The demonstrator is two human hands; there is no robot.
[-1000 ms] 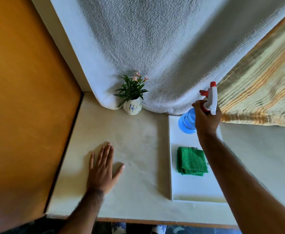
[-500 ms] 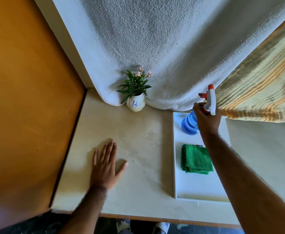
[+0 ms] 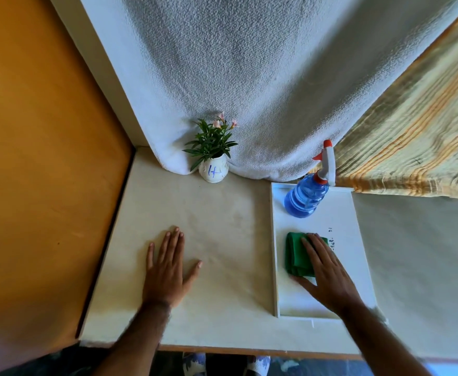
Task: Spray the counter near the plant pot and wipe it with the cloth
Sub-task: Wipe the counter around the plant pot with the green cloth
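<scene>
Head view, cloth stage of spray-and-wipe.

Cloth [image 3: 297, 253]: green, folded, lying in tray [image 3: 358, 240], near its left wall; part covered by right hand.
Right hand [image 3: 327, 270]: laid palm-down over cloth, fingers spread and extended, tips reaching cloth's far edge, thumb at its near edge; not yet closed on it, no pinch visible. Forearm entering from lower right.
Bottle [image 3: 306, 198]: blue, red-and-white trigger head, standing in tray's far end, well apart from either hand.
Pot [image 3: 213, 172]: white, small green plant with pink flowers, at counter's far edge against hanging white towel [image 3: 249, 77].
Counter [image 3: 222, 226]: pale; patch in front of pot faintly darker, wetness not certain.
Left hand [image 3: 167, 270]: flat on counter, fingers together, thumb out, holding nothing; apparently bracing.

Step judged: picking up cloth, spraying seemingly done. Next move calls for closing fingers round cloth, lifting clear of tray wall, carrying left to patch before pot, wiping without knocking pot.
</scene>
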